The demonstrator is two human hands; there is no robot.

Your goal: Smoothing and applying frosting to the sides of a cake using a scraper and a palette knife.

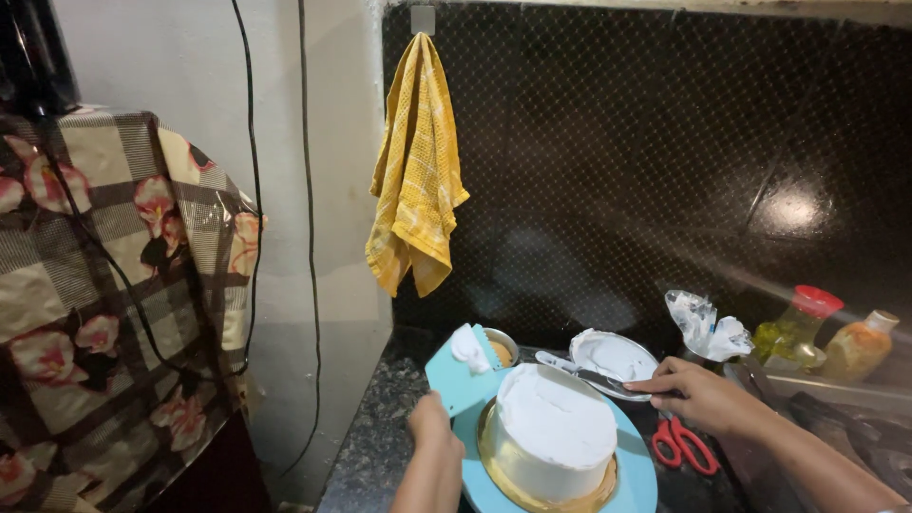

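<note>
Left hand point(432, 418) holds scraper point(459, 370); right hand point(701, 394) spatula point(589, 373).

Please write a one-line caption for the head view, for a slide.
Left hand holds a blue scraper beside a white-iced cake; right hand holds a palette knife.

cake point(556, 432) on turntable point(638, 484); plate point(616, 356) behind it, scissors point(682, 445) to its right.

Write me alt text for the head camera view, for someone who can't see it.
A white-frosted cake sits on a blue turntable on a dark counter; the left hand holds a blue scraper loaded with frosting beside it, while the right hand holds a spatula over a frosting bowl. Red scissors lie nearby, and a yellow towel hangs above.
</note>
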